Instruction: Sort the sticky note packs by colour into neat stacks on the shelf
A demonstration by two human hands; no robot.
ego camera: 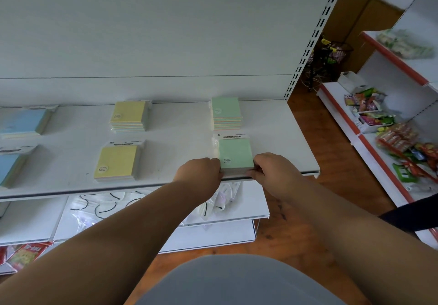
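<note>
Green is the colour in hand: the front green stack [235,156] sits at the shelf's [170,143] near edge, squeezed between both hands. The left hand [199,171] presses against its left side, fingers curled toward the wrapper; the right hand [272,168] grips the near right corner, fingertips tucked at the stack's lower edge. Just beyond the fingers stands the back green stack [226,112], several packs high and apart from the front one. Well off to the left hand's side lie the front yellow stack [117,162] and back yellow stack [129,116], and further left the blue stacks [21,122], cut off by the frame.

These packs look light and fairly stiff, square blocks of paper in clear film. That film is probably slippery, so packs may slide askew when nudged; holding opposite sides low down, as here, seems the surest way to square them. Corners could dent under hard pinching.

Each pack carries a white header card with a dark printed banner, and a small round white sticker with lines of text. None of it is legible at this size.
</note>
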